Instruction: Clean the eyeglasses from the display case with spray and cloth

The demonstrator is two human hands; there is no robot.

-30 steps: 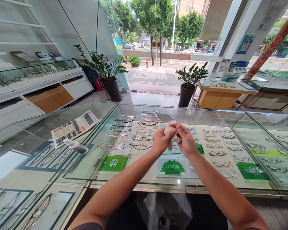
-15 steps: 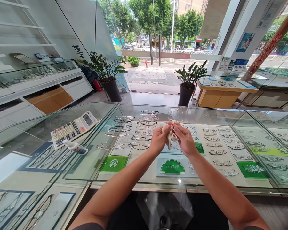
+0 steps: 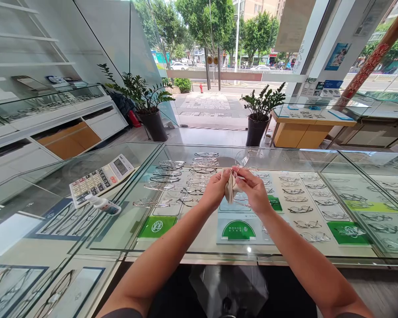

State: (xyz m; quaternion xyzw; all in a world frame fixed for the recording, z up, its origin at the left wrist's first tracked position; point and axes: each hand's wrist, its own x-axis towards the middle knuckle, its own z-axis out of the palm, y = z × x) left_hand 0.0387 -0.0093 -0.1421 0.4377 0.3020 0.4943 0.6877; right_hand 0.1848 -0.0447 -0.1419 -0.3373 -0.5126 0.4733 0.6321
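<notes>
Above the glass counter, my left hand (image 3: 216, 187) is closed around a folded cream cloth (image 3: 231, 190). The cloth hangs down between the two hands. Facing it, my right hand (image 3: 254, 185) pinches a thin-rimmed pair of eyeglasses (image 3: 243, 158); one clear lens shows beyond the fingertips, and the rest is hidden by the cloth and fingers. Both sets of fingertips meet at the top of the cloth, where it wraps part of the glasses. Under the glass below lie rows of spectacle frames (image 3: 195, 191) and a green semicircular sign (image 3: 238, 230).
On the counter to the left lie a calculator (image 3: 101, 179) and a small white spray bottle (image 3: 103, 205). Two potted plants (image 3: 151, 123) (image 3: 257, 130) stand on the floor by the glass door. More display cases (image 3: 318, 115) flank the room.
The cloth has shifted slightly left and opened out between my hands. More of the eyeglasses' lens shows above my right fingers. The calculator and bottle stay in place.
</notes>
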